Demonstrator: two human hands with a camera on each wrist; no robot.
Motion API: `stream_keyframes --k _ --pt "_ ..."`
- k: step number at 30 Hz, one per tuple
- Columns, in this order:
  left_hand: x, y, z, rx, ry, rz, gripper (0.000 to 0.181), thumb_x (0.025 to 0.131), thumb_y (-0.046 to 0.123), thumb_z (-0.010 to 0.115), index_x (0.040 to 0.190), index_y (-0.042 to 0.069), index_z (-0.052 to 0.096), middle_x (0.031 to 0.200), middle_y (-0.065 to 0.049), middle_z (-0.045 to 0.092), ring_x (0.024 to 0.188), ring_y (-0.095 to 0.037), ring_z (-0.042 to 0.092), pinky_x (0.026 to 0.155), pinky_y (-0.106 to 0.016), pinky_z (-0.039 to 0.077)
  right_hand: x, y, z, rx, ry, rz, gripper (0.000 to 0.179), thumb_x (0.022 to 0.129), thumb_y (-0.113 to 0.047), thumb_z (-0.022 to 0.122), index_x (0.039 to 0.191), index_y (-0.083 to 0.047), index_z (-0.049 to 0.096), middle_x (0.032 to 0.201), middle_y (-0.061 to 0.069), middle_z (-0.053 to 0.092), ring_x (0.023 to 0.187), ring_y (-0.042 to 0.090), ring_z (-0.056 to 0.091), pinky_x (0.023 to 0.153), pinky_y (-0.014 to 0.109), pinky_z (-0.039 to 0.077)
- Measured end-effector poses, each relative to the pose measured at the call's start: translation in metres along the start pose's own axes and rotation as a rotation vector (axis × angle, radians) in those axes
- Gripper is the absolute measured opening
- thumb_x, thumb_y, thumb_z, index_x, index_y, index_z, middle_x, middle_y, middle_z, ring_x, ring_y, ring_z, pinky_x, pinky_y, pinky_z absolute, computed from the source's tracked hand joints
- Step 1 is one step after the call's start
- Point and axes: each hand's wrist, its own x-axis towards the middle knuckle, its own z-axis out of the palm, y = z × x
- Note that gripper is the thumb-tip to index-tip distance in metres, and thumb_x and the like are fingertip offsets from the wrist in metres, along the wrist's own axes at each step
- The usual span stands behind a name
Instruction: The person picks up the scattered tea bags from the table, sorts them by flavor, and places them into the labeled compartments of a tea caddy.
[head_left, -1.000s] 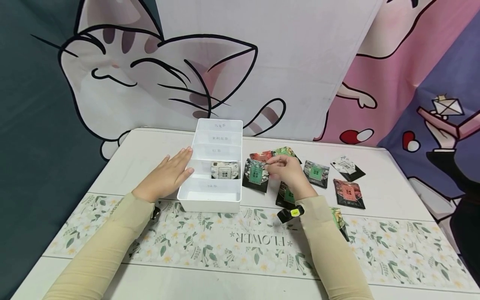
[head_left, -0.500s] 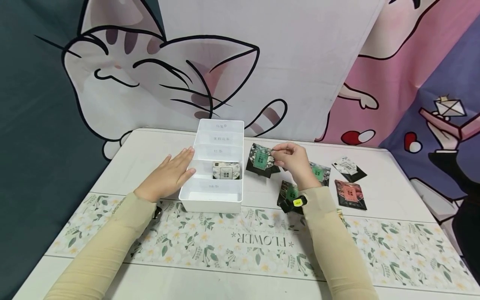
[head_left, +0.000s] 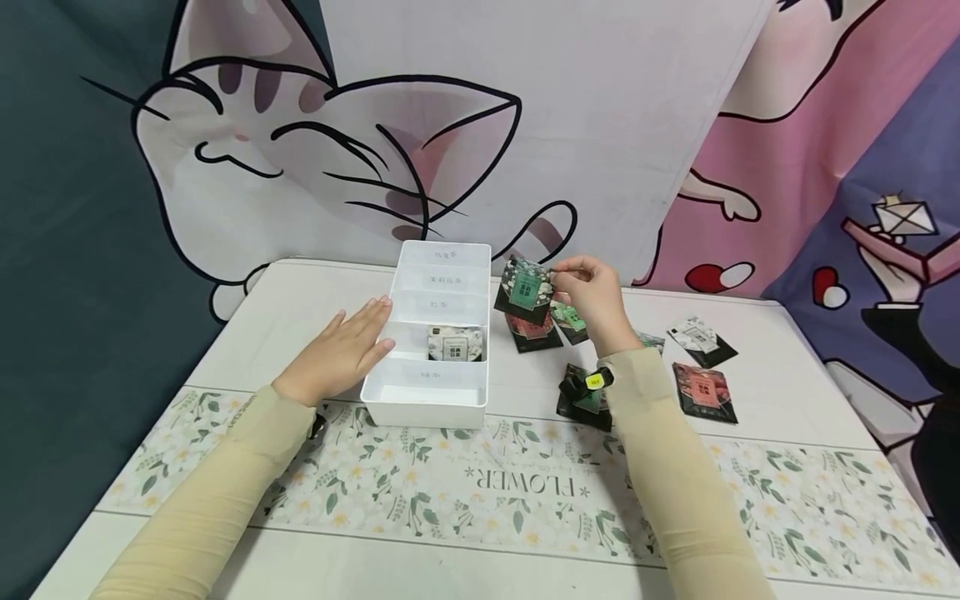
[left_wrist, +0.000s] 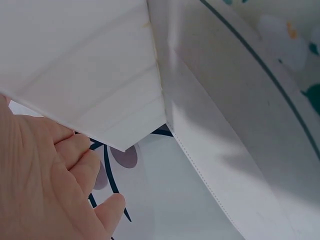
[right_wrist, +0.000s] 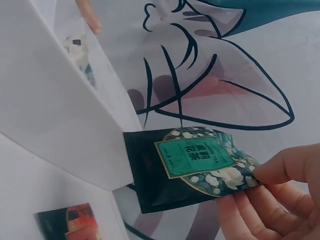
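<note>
My right hand (head_left: 596,304) pinches a dark tea sachet (head_left: 523,287) with a green label by its edge, thumb on top and fingers beneath. In the right wrist view this sachet (right_wrist: 190,170) shows white flowers and its far edge overlaps the box wall. Over in the head view, it is raised beside the right rim of a white divided box (head_left: 423,415). My left hand (head_left: 337,350) lies with straight fingers against the box's left rim. One white-and-black sachet (head_left: 456,343) stands in the box's second compartment from the front. Handwritten labels mark the dividers.
Below the held sachet lie a red sachet (head_left: 534,333) and a green one (head_left: 570,321). A dark green-labelled sachet (head_left: 587,400) is under the right wrist. Farther right are a white-and-black sachet (head_left: 701,340) and a red sachet (head_left: 705,392). A cat-print cloth (head_left: 375,167) hangs behind the table.
My right hand has lifted the green-labelled sachet off the table, upward and toward the back, uncovering the red sachet beneath. The left hand stays against the box.
</note>
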Motion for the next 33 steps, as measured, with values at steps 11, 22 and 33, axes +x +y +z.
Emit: stream_keyframes --k 11,22,33 --pt "0.0 0.001 0.0 0.028 0.003 0.011 0.069 0.111 0.045 0.028 0.161 0.0 0.013 0.168 -0.014 0.013 0.155 -0.032 0.011 0.125 -0.057 0.006 0.014 -0.015 0.019 -0.029 0.012 -0.115 0.011 0.098 -0.008 0.065 0.107 -0.003 0.068 0.096 0.005 0.065 0.092 0.018 0.065 0.089 0.033 0.059" --pt "-0.001 0.002 0.002 0.035 0.021 0.008 0.068 0.111 0.044 0.028 0.161 0.0 0.015 0.168 -0.014 0.015 0.155 -0.031 0.012 0.125 -0.056 0.005 0.03 -0.017 0.043 -0.101 -0.008 -0.246 0.012 0.099 -0.008 0.066 0.109 -0.004 0.071 0.101 0.012 0.07 0.089 0.028 0.067 0.086 0.037 0.059" --pt "-0.001 0.002 0.002 0.024 0.025 0.007 0.067 0.111 0.043 0.028 0.161 0.0 0.014 0.168 -0.014 0.015 0.155 -0.031 0.012 0.125 -0.057 0.005 0.045 -0.017 0.066 0.035 -0.073 -0.149 0.01 0.098 -0.003 0.065 0.107 -0.002 0.069 0.099 0.008 0.067 0.093 0.023 0.067 0.092 0.036 0.058"
